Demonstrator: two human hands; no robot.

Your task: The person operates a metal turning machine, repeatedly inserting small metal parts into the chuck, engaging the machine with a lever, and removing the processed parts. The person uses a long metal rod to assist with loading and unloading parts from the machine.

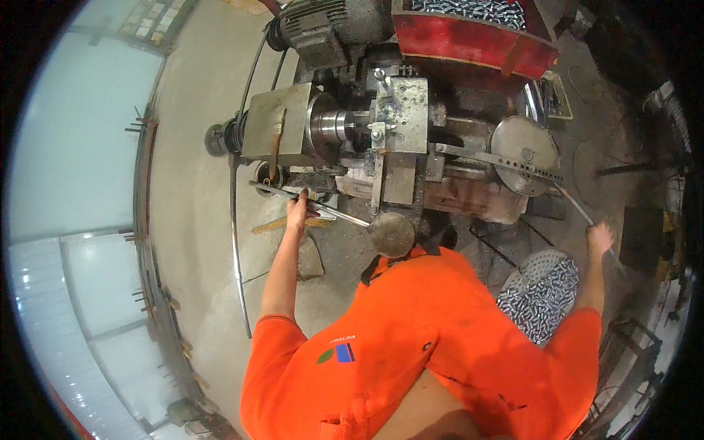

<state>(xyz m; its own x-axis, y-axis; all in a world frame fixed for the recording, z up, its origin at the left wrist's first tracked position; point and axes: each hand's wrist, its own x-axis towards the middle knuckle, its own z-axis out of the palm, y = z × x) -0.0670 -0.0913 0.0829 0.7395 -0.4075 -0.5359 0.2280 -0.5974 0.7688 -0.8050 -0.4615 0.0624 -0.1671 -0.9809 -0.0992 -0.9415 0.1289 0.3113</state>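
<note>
My left hand is closed around a long metal lever that runs from the front of a grimy lathe-like machine to a round metal knob. Out to the right, my right hand grips a thin metal rod handle that leads up to a round perforated disc on the machine. The shiny spindle sits in the machine's middle. I wear orange work clothes.
A perforated basket holding several small metal cylinders stands at my right side. A red tray with more metal pieces sits behind the machine, next to a motor. A long thin steel bar lies on the concrete floor at left.
</note>
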